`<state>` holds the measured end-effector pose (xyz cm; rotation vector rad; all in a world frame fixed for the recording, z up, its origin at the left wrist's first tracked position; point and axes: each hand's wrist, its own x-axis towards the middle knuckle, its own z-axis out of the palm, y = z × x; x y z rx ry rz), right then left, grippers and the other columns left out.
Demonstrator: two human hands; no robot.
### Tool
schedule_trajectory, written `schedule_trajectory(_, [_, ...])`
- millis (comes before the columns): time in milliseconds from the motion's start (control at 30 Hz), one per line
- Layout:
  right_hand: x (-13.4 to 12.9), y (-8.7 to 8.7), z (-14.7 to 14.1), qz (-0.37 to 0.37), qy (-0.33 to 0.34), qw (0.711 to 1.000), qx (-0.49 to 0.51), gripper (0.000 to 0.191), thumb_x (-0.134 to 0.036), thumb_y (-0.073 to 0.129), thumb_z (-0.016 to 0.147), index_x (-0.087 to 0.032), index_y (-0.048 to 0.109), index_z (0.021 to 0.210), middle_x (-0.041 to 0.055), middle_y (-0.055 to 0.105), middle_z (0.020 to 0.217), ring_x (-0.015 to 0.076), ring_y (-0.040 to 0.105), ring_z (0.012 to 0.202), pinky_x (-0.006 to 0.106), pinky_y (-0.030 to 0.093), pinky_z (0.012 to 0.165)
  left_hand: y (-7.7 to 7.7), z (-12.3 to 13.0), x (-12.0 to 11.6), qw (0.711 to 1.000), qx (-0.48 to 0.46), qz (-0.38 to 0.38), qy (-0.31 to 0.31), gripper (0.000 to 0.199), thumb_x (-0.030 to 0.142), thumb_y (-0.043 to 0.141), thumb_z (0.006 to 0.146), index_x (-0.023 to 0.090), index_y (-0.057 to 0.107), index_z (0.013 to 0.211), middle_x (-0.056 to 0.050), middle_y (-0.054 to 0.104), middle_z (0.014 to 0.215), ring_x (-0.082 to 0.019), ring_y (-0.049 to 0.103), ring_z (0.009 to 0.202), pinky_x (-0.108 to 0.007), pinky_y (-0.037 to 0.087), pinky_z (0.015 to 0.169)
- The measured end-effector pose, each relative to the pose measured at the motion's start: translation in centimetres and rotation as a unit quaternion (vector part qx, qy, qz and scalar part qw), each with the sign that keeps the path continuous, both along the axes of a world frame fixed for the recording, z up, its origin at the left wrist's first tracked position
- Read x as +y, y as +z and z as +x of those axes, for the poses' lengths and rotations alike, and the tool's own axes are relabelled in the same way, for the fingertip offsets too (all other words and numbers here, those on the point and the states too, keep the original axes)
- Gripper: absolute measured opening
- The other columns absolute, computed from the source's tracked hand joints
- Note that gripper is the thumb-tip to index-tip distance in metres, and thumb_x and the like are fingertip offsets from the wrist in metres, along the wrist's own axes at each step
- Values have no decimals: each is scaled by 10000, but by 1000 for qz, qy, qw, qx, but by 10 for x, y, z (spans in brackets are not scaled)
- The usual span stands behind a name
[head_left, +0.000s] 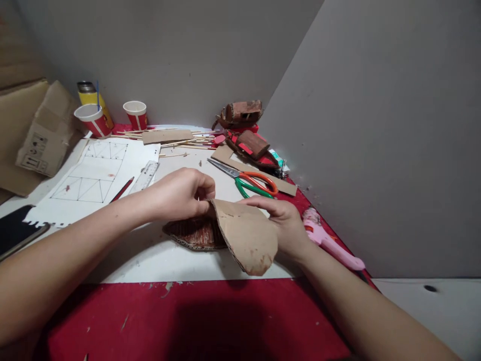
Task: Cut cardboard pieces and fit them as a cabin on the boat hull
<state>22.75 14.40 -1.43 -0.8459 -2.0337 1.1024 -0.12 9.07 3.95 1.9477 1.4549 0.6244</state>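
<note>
A tan cardboard piece (250,233) with a rounded end is held tilted over the white board. My left hand (188,195) pinches its upper left corner between thumb and fingers. On its right edge, my right hand (283,223) grips it, the thumb along the top and the other fingers hidden behind. Beneath and to the left lies a brown-painted cardboard piece (195,234) with a pointed end, partly covered by the tan one. Scissors (251,183) with orange and green handles rest just beyond my hands.
Two brown model boats (250,143) (242,113) stand at the back. A pink glue gun (332,245) lies at the right. Thin sticks (188,142), paper cups (93,121), a drawing (99,173), a ruler (146,175) and a cardboard box (45,130) are toward the back left.
</note>
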Motion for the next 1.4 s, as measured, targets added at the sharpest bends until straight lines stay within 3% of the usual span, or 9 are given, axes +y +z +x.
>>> schedule_trajectory(167, [0, -11, 6, 82, 11, 997, -2, 84, -281, 737, 790, -266, 786, 856, 51, 769, 848, 247, 692, 787, 384, 549, 759, -2, 1, 0, 994, 93, 57, -12, 128, 61, 675, 668, 188, 685, 660, 24, 604, 562, -126, 464, 504, -279, 275, 543])
schedule_trajectory(400, [8, -21, 8, 187, 70, 980, 6, 168, -269, 744, 823, -324, 771, 980, 31, 773, 859, 235, 699, 783, 389, 552, 731, -3, 5, -3, 974, 202, 89, -58, 146, 86, 611, 685, 195, 695, 734, -24, 658, 665, -178, 566, 623, -297, 304, 553])
schedule_trajectory(533, [10, -24, 6, 190, 107, 976, 12, 256, -204, 727, 841, -347, 755, 1052, 23, 770, 904, 225, 704, 834, 374, 557, 748, 0, 4, -4, 965, 239, 75, -75, 220, 87, 582, 709, 191, 724, 841, -73, 728, 800, -225, 633, 746, -314, 353, 583])
schedule_trajectory(667, [10, -24, 5, 172, 98, 980, 17, 200, -250, 750, 833, -337, 766, 1012, 36, 775, 918, 241, 714, 856, 389, 566, 769, -5, -8, 4, 977, 195, 1, -86, 392, 104, 627, 690, 193, 709, 1062, -69, 749, 1008, -218, 646, 813, -292, 412, 614])
schedule_trajectory(767, [8, -22, 5, 162, 82, 983, 9, 137, -300, 757, 826, -317, 771, 962, 45, 774, 898, 251, 717, 840, 401, 571, 759, -13, -18, 12, 983, 148, -62, -90, 440, 145, 650, 698, 180, 683, 1136, -51, 748, 1019, -181, 632, 768, -258, 426, 612])
schedule_trajectory(933, [6, -19, 4, 176, 77, 981, -10, 112, -262, 747, 814, -285, 756, 923, 53, 772, 880, 257, 717, 826, 408, 579, 740, -23, -21, 15, 981, 127, -108, -103, 250, 143, 612, 736, 144, 744, 949, -42, 737, 832, -154, 576, 662, -258, 401, 598])
schedule_trajectory(1100, [5, -19, 5, 210, 93, 973, -11, 203, -179, 721, 813, -296, 735, 978, 45, 772, 895, 249, 716, 836, 405, 581, 747, -26, -16, 13, 983, 107, -110, -101, 186, 96, 584, 716, 140, 746, 796, -20, 678, 673, -139, 498, 580, -273, 372, 584])
schedule_trajectory(1400, [4, -16, 10, 232, 79, 969, -39, 152, -209, 694, 859, -276, 731, 991, 43, 766, 923, 240, 722, 850, 367, 580, 758, -23, -14, 14, 991, 62, -110, -48, 192, 75, 593, 661, 148, 730, 774, -8, 664, 674, -138, 521, 607, -255, 373, 576])
